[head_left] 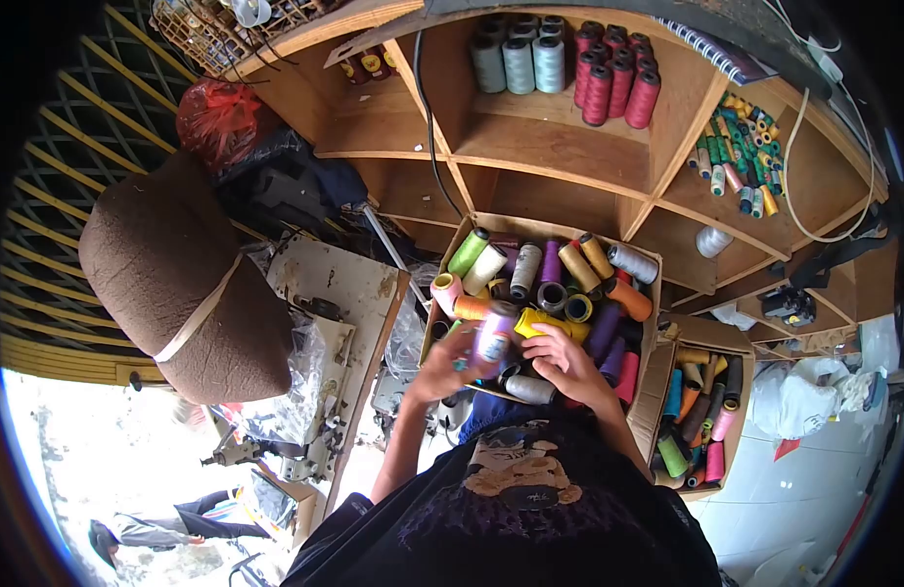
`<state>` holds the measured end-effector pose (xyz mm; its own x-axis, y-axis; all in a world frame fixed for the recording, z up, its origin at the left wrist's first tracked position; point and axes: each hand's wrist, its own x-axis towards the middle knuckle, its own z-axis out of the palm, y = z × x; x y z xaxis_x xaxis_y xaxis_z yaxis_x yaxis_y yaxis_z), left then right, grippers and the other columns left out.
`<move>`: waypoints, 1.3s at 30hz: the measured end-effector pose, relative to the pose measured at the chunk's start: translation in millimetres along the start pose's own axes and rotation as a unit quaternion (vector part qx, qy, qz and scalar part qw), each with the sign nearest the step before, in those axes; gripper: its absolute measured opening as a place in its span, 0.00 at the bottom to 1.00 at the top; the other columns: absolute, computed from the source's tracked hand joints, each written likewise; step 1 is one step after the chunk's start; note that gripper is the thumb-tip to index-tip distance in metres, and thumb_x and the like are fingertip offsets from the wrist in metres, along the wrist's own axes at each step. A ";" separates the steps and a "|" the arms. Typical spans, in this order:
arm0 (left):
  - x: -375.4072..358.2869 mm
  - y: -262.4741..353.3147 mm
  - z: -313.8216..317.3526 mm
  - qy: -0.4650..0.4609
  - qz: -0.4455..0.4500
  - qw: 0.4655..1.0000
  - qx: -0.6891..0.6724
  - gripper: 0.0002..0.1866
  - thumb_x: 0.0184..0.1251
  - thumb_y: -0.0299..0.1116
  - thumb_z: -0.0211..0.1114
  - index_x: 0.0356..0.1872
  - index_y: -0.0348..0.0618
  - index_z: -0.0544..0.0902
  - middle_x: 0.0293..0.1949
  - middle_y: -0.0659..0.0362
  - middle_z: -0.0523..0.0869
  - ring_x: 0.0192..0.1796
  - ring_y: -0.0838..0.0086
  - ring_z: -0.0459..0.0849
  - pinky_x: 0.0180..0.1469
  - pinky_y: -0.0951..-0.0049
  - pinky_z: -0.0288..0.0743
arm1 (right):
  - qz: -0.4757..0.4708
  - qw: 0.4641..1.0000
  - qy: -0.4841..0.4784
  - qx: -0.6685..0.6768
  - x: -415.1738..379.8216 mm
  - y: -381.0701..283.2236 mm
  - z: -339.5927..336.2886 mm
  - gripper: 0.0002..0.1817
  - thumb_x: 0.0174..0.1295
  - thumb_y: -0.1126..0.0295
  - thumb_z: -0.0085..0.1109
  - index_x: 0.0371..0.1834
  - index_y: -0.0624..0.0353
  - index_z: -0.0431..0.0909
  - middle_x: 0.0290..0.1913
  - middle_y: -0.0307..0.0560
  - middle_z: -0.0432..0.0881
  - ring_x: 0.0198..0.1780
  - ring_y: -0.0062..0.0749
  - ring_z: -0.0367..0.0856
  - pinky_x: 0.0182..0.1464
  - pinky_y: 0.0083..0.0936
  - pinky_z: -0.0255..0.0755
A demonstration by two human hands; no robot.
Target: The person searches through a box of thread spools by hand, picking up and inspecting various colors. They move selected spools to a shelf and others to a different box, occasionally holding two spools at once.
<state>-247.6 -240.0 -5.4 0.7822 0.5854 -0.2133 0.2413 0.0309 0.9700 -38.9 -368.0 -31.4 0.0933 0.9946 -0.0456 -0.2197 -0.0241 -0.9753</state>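
In my left hand [440, 370] is a purple thread spool [496, 338] with a pale label, raised over an open cardboard box [651, 328] and blurred by motion. My right hand [567, 367] reaches into the same box with fingers apart, its fingertips against a yellow thread spool [548, 321]. Around both hands lie many spools: a lime green one [468, 252], a pink one [446, 290], a dark purple one [603, 331] and a grey one [528, 389] near my body. Spools deeper in the box are partly hidden.
A second box [736, 411] of spools stands to the right. Wooden shelves [550, 157] behind carry pale blue spools [519, 65], red spools [620, 83] and small bobbins [736, 147]. On the left are a sewing machine table [325, 269] and a brown cushion-like bundle [173, 279].
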 end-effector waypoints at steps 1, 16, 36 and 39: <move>5.7 3.5 14.1 -0.021 0.018 0.999 0.045 0.40 0.50 0.28 0.75 0.66 0.38 0.65 0.50 0.52 0.82 0.52 0.65 0.82 0.56 0.64 0.75 | 0.006 1.000 0.019 -0.001 0.4 3.2 1.3 0.21 0.65 0.70 0.60 0.59 0.62 0.66 0.50 0.49 0.77 0.50 0.30 0.79 0.52 0.29 0.74; 32.3 -40.0 65.0 0.041 0.071 0.991 0.106 0.33 0.54 0.30 0.73 0.60 0.36 0.67 0.50 0.45 0.81 0.50 0.59 0.84 0.51 0.65 0.80 | 0.088 0.987 0.053 -0.125 -24.7 37.3 -13.1 0.29 0.63 0.70 0.62 0.65 0.65 0.64 0.56 0.51 0.74 0.53 0.32 0.77 0.54 0.28 0.74; 12.8 -72.5 -29.0 0.133 0.004 0.911 0.391 0.37 0.50 0.38 0.72 0.62 0.39 0.67 0.56 0.43 0.74 0.59 0.47 0.71 0.60 0.54 0.67 | 0.130 0.792 0.166 -0.574 -48.7 57.2 -10.2 0.36 0.53 0.56 0.65 0.66 0.53 0.64 0.65 0.63 0.59 0.68 0.59 0.55 0.62 0.56 0.57; 6.5 -108.6 -39.3 0.100 -0.040 0.907 0.408 0.51 0.45 0.51 0.74 0.69 0.41 0.57 0.60 0.40 0.68 0.60 0.43 0.69 0.61 0.47 0.64 | 0.189 0.777 0.164 -0.578 -61.9 55.7 -4.7 0.40 0.55 0.54 0.64 0.71 0.45 0.58 0.71 0.65 0.52 0.73 0.61 0.47 0.65 0.63 0.50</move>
<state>-291.3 -207.7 -107.5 0.6433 0.7452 -0.1754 0.7011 -0.4813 0.5261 -52.3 -431.3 -83.9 0.5175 0.8203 -0.2435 0.7099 -0.5705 -0.4131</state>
